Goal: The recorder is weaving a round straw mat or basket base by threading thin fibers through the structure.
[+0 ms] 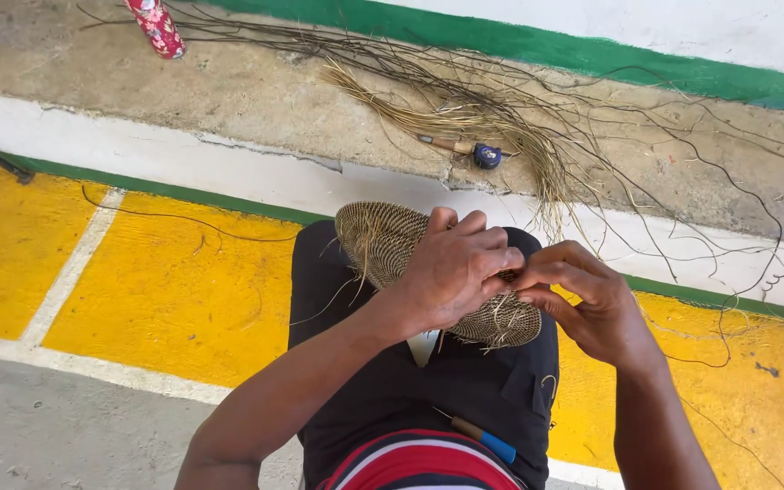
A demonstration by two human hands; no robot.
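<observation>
A round woven basket disc point(380, 241), tan with dark coils, rests on my lap over black trousers. My left hand point(454, 269) lies on top of the disc with its fingers curled down over the near edge. My right hand point(583, 299) meets it at the disc's right rim, thumb and fingers pinched on thin straw fibres there. Loose fibre ends point(501, 319) hang from the rim below the hands.
A bundle of straw and dark thin strands point(492, 113) lies spread on the concrete ledge ahead, with a wooden-handled tool with a blue end point(465, 149) in it. A red patterned cylinder point(158, 27) stands far left. A blue-tipped tool point(485, 442) sits at my waist.
</observation>
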